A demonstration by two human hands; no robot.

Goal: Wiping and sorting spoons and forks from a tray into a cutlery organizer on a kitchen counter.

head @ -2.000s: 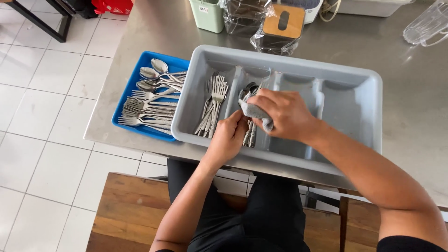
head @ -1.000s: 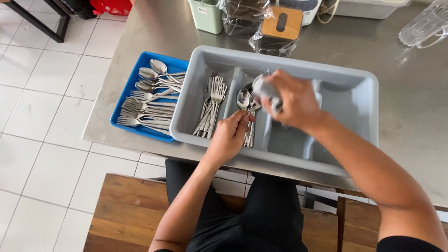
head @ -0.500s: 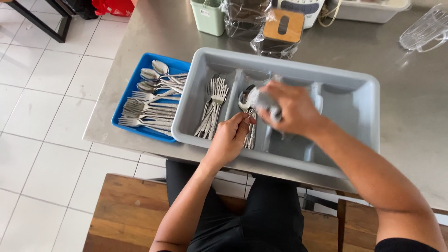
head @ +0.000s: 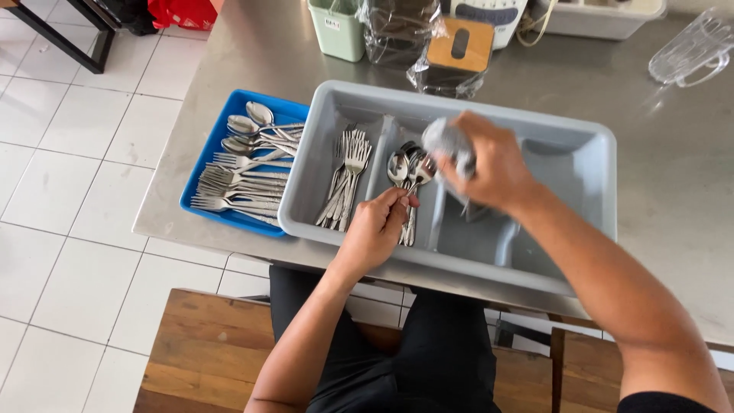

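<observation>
**Spoon being wiped over grey cutlery tray**

Centre of frame: left hand [head: 376, 226] pinches the handle of a steel spoon [head: 420, 174], fingers closed round the lower shaft, bowl end pointing up-right. Right hand [head: 489, 167] is clenched on a bunched grey cloth [head: 447, 142] w/ the cloth pressed against the spoon's bowl end. Both sit over the 2nd compartment of the grey tray [head: 596, 153], where more spoons [head: 399, 167] lie; forks [head: 345, 176] fill the compartment to its left. Right-hand compartments look bare.

Left of frame: blue tray [head: 200, 177] w/ mixed spoons & forks, touching the grey tray's side. Both on a steel table [head: 673, 214]. Top of frame: green bin [head: 336, 29], wood-lidded box in plastic wrap [head: 456, 47], clear jug [head: 692, 55] upper right.

Handling, as a judgement: spoon is light, stiff, not fragile, but polished steel is prob. slippery, esp. if damp. Best hold = the handle's flat lower part, pinched thumb vs fingers, leaving the bowl free. Cloth is soft & limp, so it wraps the bowl easily; needs a full-fist squeeze to stay put.
</observation>
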